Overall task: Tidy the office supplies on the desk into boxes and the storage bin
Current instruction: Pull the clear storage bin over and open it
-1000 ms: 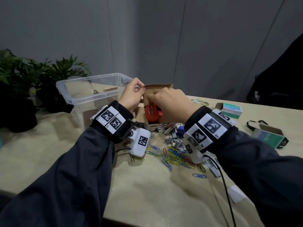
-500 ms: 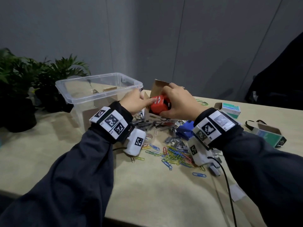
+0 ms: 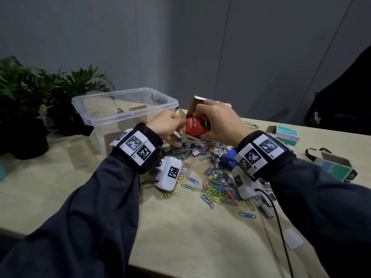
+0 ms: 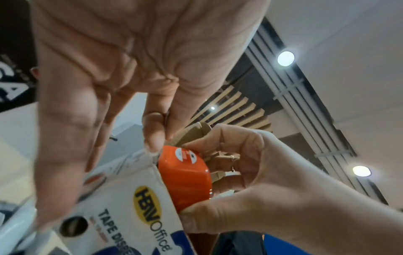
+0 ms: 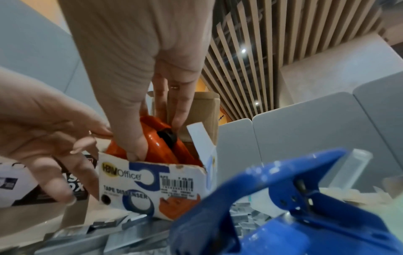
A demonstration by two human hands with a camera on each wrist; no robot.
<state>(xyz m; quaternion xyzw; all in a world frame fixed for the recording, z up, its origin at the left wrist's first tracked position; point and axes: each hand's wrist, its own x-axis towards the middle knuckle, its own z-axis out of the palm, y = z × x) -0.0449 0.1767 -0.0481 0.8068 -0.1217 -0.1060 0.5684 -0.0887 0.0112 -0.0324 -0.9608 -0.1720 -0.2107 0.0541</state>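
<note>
A red tape dispenser (image 3: 192, 127) sits half inside its white cardboard box (image 3: 189, 139), whose brown flaps stand open at the top. My right hand (image 3: 202, 127) grips the dispenser from above, thumb on the near side and fingers on the far side; in the right wrist view the right hand (image 5: 157, 139) reaches into the box (image 5: 152, 186) around the dispenser (image 5: 165, 148). My left hand (image 3: 180, 125) pinches the box's left edge. In the left wrist view the left hand (image 4: 162, 138) pinches that flap beside the dispenser (image 4: 185, 177). The clear storage bin (image 3: 124, 115) stands just left.
Loose staples (image 3: 192, 153), coloured paper clips (image 3: 218, 191) and a blue stapler (image 3: 228, 159) lie on the desk below my hands. Two small open boxes (image 3: 287, 134) (image 3: 335, 167) sit at the right. Potted plants (image 3: 30, 101) stand at the far left.
My right hand left the box flap and took hold of the red dispenser. The box now stands more upright, with the dispenser in its mouth. My left hand stayed at the box's edge.
</note>
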